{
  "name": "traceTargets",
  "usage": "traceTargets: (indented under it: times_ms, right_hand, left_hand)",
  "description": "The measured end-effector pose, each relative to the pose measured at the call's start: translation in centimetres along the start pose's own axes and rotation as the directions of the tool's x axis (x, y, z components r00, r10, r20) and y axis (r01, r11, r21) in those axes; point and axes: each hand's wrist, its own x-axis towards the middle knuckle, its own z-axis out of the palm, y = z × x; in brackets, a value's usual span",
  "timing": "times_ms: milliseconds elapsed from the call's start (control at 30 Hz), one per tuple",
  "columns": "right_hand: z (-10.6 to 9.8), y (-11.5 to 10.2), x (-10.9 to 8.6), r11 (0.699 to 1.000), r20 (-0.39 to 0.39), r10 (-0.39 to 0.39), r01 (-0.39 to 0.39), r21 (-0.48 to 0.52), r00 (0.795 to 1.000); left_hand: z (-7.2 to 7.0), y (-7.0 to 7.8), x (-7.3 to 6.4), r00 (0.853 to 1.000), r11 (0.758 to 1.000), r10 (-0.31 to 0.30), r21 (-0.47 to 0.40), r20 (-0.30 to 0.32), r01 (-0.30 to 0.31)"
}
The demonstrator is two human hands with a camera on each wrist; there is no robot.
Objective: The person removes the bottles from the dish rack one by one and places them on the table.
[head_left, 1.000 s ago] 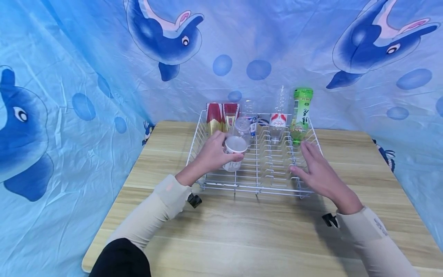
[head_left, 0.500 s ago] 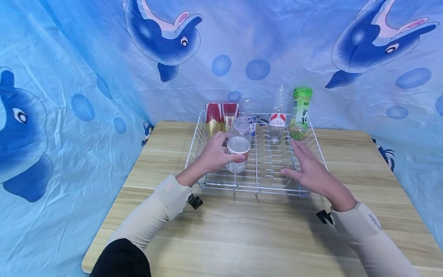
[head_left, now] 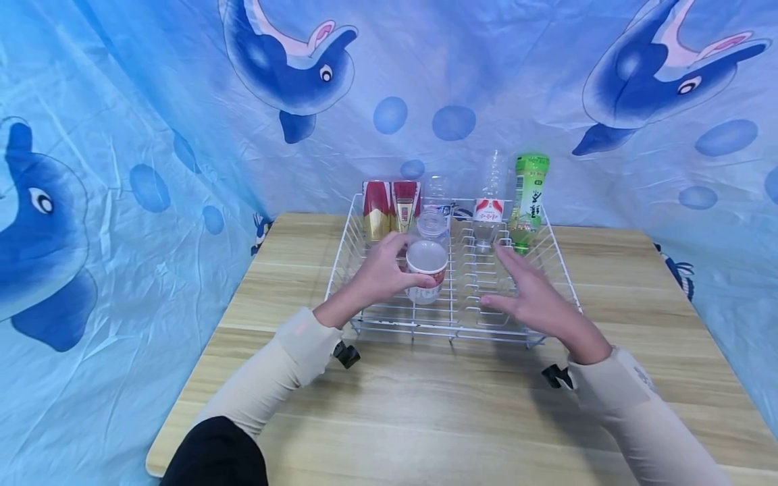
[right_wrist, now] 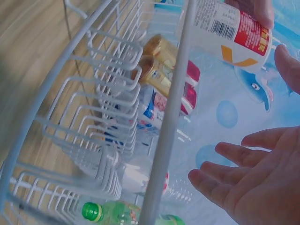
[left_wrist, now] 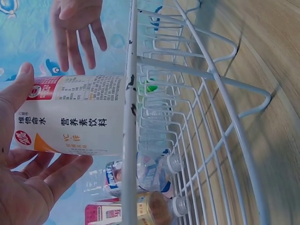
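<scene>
My left hand (head_left: 389,268) holds a white-labelled drink bottle (left_wrist: 75,117) over the left half of a white wire dish rack (head_left: 451,331). The thumb is on one side of the bottle and the fingers are on the other. In the head view the bottle's round, whitish end faces up. Just beyond it shows a clear, round plastic end (head_left: 431,224). My right hand (head_left: 541,304) hovers over the rack's right half, fingers extended and thumb apart, holding nothing. In the right wrist view the labelled bottle (right_wrist: 229,33) is above that hand, apart from it.
Along the rack's back stand two red-and-gold bottles (head_left: 377,209), a clear bottle with a blue label, a clear bottle with a red-and-white label (head_left: 488,210) and a green bottle (head_left: 529,199). Beneath lies a wooden table (head_left: 425,412). A blue dolphin-print sheet (head_left: 365,74) hangs behind.
My left hand and its bottle have shifted slightly to the right. My right hand has moved left from near the green bottle, towards the middle of the rack.
</scene>
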Motion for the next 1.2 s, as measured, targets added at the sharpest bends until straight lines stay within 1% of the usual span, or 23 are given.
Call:
traceTargets:
  times_ms: [167, 333, 500, 667, 733, 800, 967, 1200]
  right_hand:
    - [0.4, -0.6, 0.6, 0.999, 0.001, -0.040, 0.040, 0.021, 0.999]
    - [0.9, -1.3, 1.1, 0.997, 0.014, -0.055, 0.054, 0.051, 0.998]
    - [1.4, -2.0, 1.6, 0.993, 0.004, -0.086, 0.085, 0.079, 0.996]
    - [2.2, -2.6, 2.1, 0.976, -0.017, -0.137, 0.138, 0.169, 0.990]
    - [2.6, -2.7, 2.3, 0.966, -0.036, -0.156, 0.160, 0.206, 0.987]
    - [2.9, -2.9, 2.5, 0.959, -0.062, -0.166, 0.176, 0.222, 0.984]
    - [3.4, -3.1, 2.7, 0.964, -0.109, -0.140, 0.161, 0.211, 0.984]
    - [3.4, -3.3, 2.7, 0.964, -0.124, -0.118, 0.143, 0.226, 0.985]
  left_hand:
    - [0.2, 0.3, 0.1, 1.000, 1.000, 0.022, -0.003, 0.020, -0.022]
    - [0.4, 0.5, 0.1, 0.998, 0.998, 0.067, 0.015, 0.020, -0.067]
    - [0.6, 0.6, 0.0, 0.996, 0.997, 0.079, 0.011, 0.036, -0.080]
    - [0.7, 0.7, 0.0, 0.994, 0.997, 0.077, 0.020, 0.073, -0.079]
    - [0.8, 0.7, 0.0, 0.993, 0.996, 0.089, 0.024, 0.081, -0.091]
    - [0.8, 0.7, 0.0, 0.991, 0.994, 0.105, 0.025, 0.087, -0.108]
    - [0.9, 0.8, -0.1, 0.987, 0.990, 0.129, 0.037, 0.097, -0.133]
    - [1.0, 0.7, -0.1, 0.985, 0.990, 0.126, 0.043, 0.120, -0.132]
